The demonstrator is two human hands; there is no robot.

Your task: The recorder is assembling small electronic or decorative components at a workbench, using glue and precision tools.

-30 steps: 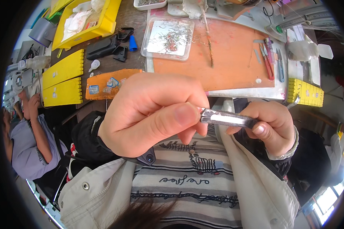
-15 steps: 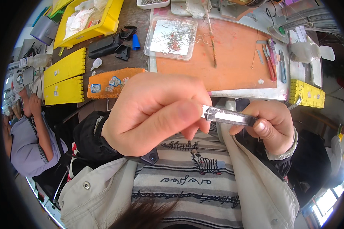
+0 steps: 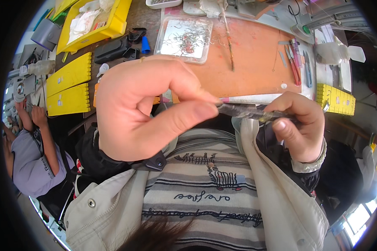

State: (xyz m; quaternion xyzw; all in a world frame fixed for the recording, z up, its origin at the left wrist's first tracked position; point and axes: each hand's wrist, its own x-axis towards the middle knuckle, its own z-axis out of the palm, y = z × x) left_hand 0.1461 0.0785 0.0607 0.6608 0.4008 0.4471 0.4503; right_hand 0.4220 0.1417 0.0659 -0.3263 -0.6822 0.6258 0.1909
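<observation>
In front of my chest I hold a slim, dark, mottled piece (image 3: 248,112) with a few yellowish specks, roughly level. The thumb and forefinger of my left hand (image 3: 140,108) are pinched together at its left end. My right hand (image 3: 299,125) grips the other end between thumb and bent forefinger. That right end is partly hidden by the fingers, and blur keeps me from telling exactly what the piece is.
A clear tray (image 3: 206,53) of small metal hooks sits on the table beside an orange-brown board (image 3: 255,62). On the board are a stained stick (image 3: 228,37) and red-handled pliers (image 3: 293,67). Yellow bins (image 3: 121,29) and a co-worker (image 3: 33,159) are at left.
My left hand has shifted left and up a little, its grip opened into a rounder pinch. The piece has turned from its silvery face to a dark mottled side.
</observation>
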